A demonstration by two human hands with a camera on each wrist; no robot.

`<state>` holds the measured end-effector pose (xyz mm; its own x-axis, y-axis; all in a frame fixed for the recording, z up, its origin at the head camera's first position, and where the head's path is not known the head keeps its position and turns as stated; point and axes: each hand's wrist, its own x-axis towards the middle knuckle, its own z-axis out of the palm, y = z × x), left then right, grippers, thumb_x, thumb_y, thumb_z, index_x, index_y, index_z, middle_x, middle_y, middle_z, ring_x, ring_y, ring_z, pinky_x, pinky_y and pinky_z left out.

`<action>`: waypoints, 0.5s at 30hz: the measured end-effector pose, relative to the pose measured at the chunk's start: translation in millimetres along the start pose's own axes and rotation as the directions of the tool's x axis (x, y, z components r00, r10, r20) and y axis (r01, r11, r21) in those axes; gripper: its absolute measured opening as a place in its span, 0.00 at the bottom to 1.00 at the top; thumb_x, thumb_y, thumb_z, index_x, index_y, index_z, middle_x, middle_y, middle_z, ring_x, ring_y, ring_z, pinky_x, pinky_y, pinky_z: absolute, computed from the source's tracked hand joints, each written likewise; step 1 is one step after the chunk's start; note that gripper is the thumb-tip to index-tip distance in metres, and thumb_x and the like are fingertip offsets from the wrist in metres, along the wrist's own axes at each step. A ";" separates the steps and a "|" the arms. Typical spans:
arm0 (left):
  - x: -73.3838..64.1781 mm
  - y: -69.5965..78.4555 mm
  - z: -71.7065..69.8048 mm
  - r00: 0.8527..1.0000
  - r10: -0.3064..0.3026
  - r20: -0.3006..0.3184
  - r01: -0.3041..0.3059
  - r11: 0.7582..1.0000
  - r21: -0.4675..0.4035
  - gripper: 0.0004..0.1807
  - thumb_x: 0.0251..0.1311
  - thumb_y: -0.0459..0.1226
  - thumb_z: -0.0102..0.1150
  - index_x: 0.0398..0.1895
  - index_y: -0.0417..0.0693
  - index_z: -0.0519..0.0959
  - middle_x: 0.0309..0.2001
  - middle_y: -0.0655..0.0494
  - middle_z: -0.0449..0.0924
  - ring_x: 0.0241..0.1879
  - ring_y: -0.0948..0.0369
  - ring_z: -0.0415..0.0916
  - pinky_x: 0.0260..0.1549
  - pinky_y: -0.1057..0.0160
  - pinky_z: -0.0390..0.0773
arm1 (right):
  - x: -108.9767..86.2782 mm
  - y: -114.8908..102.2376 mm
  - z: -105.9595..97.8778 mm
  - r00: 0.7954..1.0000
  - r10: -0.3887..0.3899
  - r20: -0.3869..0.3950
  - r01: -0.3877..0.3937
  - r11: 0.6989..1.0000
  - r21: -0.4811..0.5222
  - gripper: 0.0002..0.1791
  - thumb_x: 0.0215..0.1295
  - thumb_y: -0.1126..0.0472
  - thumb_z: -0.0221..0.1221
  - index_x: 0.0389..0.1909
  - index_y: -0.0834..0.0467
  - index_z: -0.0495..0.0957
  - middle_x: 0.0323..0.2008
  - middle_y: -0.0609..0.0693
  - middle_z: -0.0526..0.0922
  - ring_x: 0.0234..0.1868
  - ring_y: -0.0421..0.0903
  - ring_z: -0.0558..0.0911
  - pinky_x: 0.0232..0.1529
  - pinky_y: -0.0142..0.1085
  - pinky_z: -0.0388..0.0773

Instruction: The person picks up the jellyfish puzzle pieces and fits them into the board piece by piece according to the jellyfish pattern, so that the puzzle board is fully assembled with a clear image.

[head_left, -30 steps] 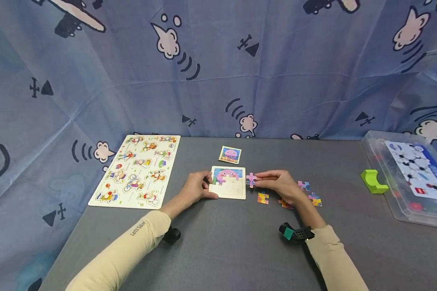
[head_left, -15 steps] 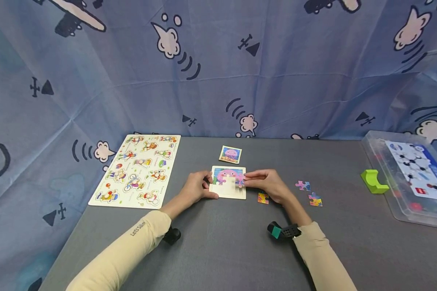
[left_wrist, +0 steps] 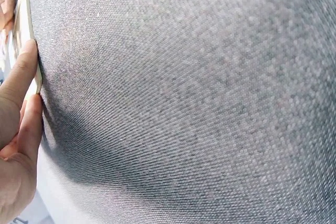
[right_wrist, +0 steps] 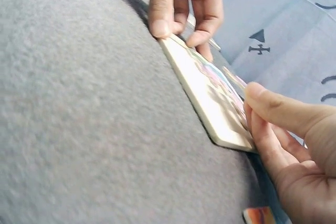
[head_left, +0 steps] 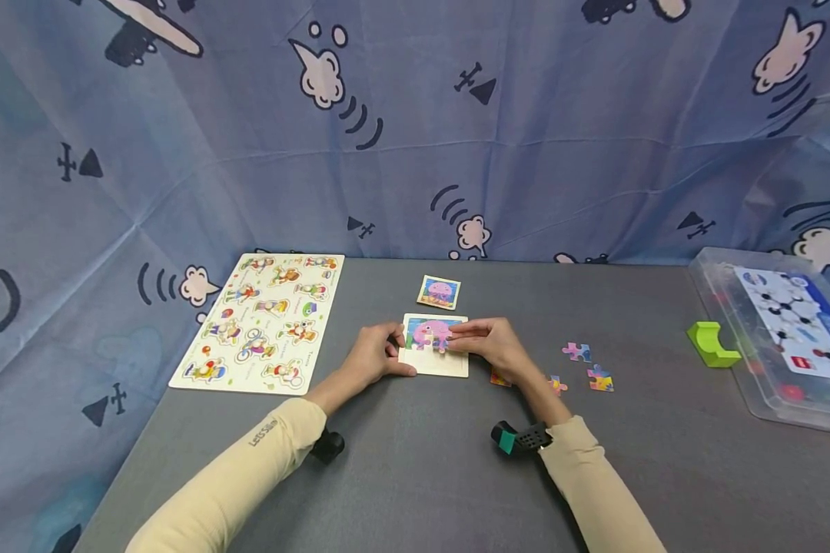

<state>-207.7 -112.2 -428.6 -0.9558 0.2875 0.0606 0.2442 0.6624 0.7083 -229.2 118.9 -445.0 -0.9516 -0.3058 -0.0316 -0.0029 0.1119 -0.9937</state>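
A small square jigsaw tray point(head_left: 434, 366) lies on the grey table, its upper part filled with a pink cartoon picture and its lower part bare wood. My left hand point(head_left: 371, 355) holds the tray's left edge between thumb and fingers; the left wrist view shows the fingers point(left_wrist: 30, 114) against that edge. Over the tray, my right hand point(head_left: 496, 347) pinches a pink puzzle piece point(head_left: 439, 347) by its right side, partly hidden by the fingertips. In the right wrist view, thumb and fingers of the right hand point(right_wrist: 294, 135) meet at the tray's picture side.
Loose puzzle pieces lie right of the tray, such as a pink-blue one point(head_left: 577, 352) and a yellow one point(head_left: 600, 379). Behind the tray is a small picture card point(head_left: 439, 293). A large picture board point(head_left: 259, 326) lies left; a green block point(head_left: 711, 345) and clear plastic box point(head_left: 754, 369) stand right.
My right hand has carried the pink piece leftward from beside the tray to over its middle. The left hand keeps its hold on the tray's edge.
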 end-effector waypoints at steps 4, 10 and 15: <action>0.4 -0.2 0.0 1.000 -0.006 0.007 0.006 1.000 -0.005 0.24 0.34 0.33 0.81 0.32 0.36 0.75 0.23 0.50 0.73 0.23 0.65 0.67 0.24 0.69 0.68 | 1.6 -0.3 6.0 0.999 -0.021 -0.030 0.020 0.998 -0.053 0.17 0.53 0.73 0.67 0.45 0.74 0.79 0.39 0.66 0.84 0.34 0.37 0.84 0.37 0.29 0.78; 0.8 -1.0 0.0 1.000 -0.002 0.009 0.003 1.000 -0.006 0.24 0.33 0.33 0.81 0.32 0.37 0.75 0.23 0.52 0.73 0.23 0.65 0.68 0.24 0.69 0.68 | 4.3 -0.7 12.7 0.997 -0.060 -0.054 0.049 0.983 -0.174 0.15 0.52 0.72 0.68 0.42 0.73 0.81 0.38 0.64 0.84 0.34 0.40 0.84 0.34 0.26 0.76; 1.2 -1.1 0.2 1.000 -0.009 0.008 0.009 1.000 -0.018 0.24 0.32 0.32 0.81 0.31 0.37 0.75 0.24 0.52 0.73 0.23 0.65 0.68 0.23 0.70 0.68 | 4.6 -3.6 16.3 0.995 -0.073 -0.066 0.053 0.962 -0.269 0.14 0.52 0.71 0.68 0.40 0.71 0.83 0.35 0.62 0.85 0.33 0.44 0.85 0.30 0.24 0.75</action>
<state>-209.1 -112.5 -429.5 -0.9566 0.2872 0.0485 0.2325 0.6525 0.7212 -228.5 101.7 -443.4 -0.9670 -0.2503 0.0483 -0.1359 0.3459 -0.9284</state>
